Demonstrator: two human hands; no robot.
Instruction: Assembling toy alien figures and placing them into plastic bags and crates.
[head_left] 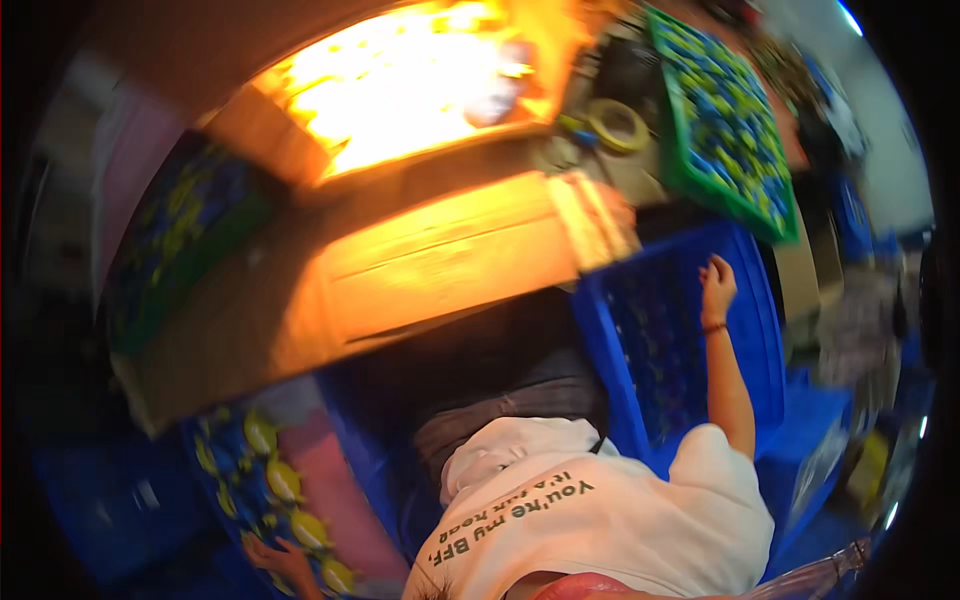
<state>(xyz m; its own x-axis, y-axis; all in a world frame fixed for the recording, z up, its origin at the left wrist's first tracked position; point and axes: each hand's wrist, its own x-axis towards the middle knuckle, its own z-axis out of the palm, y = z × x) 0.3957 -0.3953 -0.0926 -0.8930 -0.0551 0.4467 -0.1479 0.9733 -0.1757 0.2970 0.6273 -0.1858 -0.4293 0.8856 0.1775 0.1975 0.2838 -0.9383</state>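
Note:
My left hand [286,566] is low at the left, by a blue bin holding yellow-and-blue pieces [285,480]. Its fingers look stretched apart, touching or just over the nearest pieces, with nothing seen in its grasp. On the right, my right hand [717,290] hangs over a blue plastic crate [598,350], its arm stretched forward. Those fingers are curled together, and whatever they may hold is too small or blurred to make out. Small dark objects in the crate [655,350] are too dim to name.
Ahead is a cardboard-covered worktop [450,260] under a glaring light. A green tray [775,222] of blue and yellow pieces stands far right, near a tape roll [618,127]. Another green tray [150,335] sits in shadow at left. A pink sheet [335,490] lies beside the left bin.

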